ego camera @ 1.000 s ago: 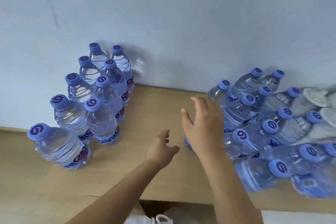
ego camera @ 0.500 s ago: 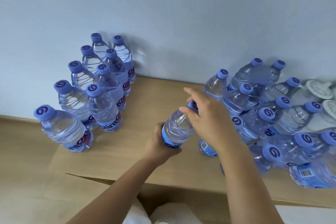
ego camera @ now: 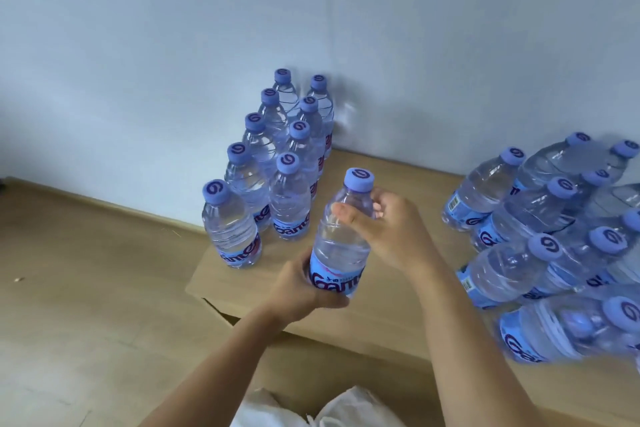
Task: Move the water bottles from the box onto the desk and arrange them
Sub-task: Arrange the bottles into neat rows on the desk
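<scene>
The bottle [ego camera: 341, 236] was clear ribbed plastic, full of water, with a periwinkle screw cap bearing a dark swirl and a blue label band round its base. It stood nearly upright, tilted slightly, above the cardboard [ego camera: 391, 305] surface. The left hand [ego camera: 301, 288] gripped the label band from below-left, fingers curled round the base. The right hand [ego camera: 394, 232] gripped the shoulder just under the cap, thumb across the front, fingers [ego camera: 379, 210] wrapped behind the neck. The cap stayed uncovered above both hands.

Left of the bottle, nine matching bottles stood in a double row [ego camera: 277, 163] running back to the pale wall [ego camera: 311, 10]. Right of it, a cluster [ego camera: 554, 218] of matching bottles stood packed together, partly blurred. The wooden counter [ego camera: 86, 288] showed a light grain. Crumpled white material [ego camera: 346, 406] lay at the lower edge.
</scene>
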The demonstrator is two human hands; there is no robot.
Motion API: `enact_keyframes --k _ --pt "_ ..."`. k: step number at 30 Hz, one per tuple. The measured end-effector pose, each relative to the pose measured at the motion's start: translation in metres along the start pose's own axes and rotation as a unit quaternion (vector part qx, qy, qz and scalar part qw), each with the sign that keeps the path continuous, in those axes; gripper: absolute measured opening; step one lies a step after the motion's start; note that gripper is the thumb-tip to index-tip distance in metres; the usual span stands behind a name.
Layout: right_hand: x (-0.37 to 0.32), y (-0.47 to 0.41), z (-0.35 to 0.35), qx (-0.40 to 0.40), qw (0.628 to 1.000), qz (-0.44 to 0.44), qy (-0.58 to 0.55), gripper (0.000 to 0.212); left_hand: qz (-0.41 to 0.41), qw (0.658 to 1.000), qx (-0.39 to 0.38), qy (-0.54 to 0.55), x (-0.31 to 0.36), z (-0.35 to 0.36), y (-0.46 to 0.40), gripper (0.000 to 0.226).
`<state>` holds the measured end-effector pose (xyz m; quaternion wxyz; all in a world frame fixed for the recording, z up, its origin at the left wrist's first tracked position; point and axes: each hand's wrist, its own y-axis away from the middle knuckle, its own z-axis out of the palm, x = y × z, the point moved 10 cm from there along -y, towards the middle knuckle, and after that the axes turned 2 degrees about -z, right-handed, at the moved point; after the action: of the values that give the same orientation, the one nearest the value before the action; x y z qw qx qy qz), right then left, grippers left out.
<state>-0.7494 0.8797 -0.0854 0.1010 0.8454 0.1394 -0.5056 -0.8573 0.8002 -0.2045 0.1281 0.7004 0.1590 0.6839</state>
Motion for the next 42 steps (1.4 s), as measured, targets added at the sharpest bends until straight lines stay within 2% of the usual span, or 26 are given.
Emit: enact_keyframes --k 2,5,8,12,16,22,26,29,32,33,35,37,39,42 --pt "0.000 0.000 0.021 0.005 1.000 -0.001 0.007 0.046 -0.002 0.998 0.061 -0.002 -0.014 -0.022 0.004 0.067" --pt "0.000 -0.002 0.051 0.024 1.000 -0.007 0.012 0.036 -0.044 0.989 0.139 -0.037 -0.042 -0.051 0.015 0.086" --pt "0.002 -0.003 0.078 0.024 1.000 0.000 0.013 0.034 -0.064 0.990 0.125 -0.032 -0.057 -0.056 0.017 0.088" --pt "0.001 -0.005 0.098 0.043 0.999 -0.009 0.003 0.027 -0.054 0.994 0.100 -0.006 -0.058 -0.063 0.007 0.070" --pt "-0.001 -0.006 0.100 0.071 0.997 -0.011 0.021 0.031 -0.043 0.995 0.088 0.023 -0.058 -0.069 0.004 0.058" --pt "-0.005 -0.002 0.106 0.086 0.996 0.002 0.002 0.026 -0.035 0.994 0.094 0.035 -0.059 -0.078 0.008 0.062" --pt "-0.004 -0.001 0.108 0.088 0.996 0.012 -0.007 0.032 -0.052 0.994 0.088 0.040 -0.063 -0.078 0.010 0.063" --pt "0.002 -0.001 0.111 0.074 0.997 0.029 -0.021 0.037 -0.113 0.987 0.087 0.078 -0.072 -0.067 0.016 0.047" --pt "0.007 0.006 0.112 0.051 0.996 0.053 -0.042 0.062 -0.140 0.986 0.052 0.071 -0.080 -0.043 0.019 0.035" --pt "0.008 0.011 0.104 0.062 0.996 0.054 -0.036 0.068 -0.142 0.988 0.033 0.053 -0.079 -0.032 0.019 0.034" --pt "0.008 0.026 0.076 0.120 0.992 0.038 -0.015 0.064 -0.132 0.991 -0.007 -0.003 -0.077 -0.010 0.012 0.021" --pt "0.007 0.047 0.031 0.221 0.975 0.015 0.030 0.049 -0.123 0.991 -0.037 -0.034 -0.070 0.012 0.004 0.024" --pt "0.008 0.074 -0.026 0.339 0.936 -0.004 0.095 0.035 -0.104 0.991 -0.065 -0.058 -0.057 0.039 -0.005 0.028" --pt "0.017 0.103 -0.093 0.443 0.873 0.001 0.205 0.030 -0.064 0.983 -0.112 -0.127 -0.037 0.081 -0.015 0.069"
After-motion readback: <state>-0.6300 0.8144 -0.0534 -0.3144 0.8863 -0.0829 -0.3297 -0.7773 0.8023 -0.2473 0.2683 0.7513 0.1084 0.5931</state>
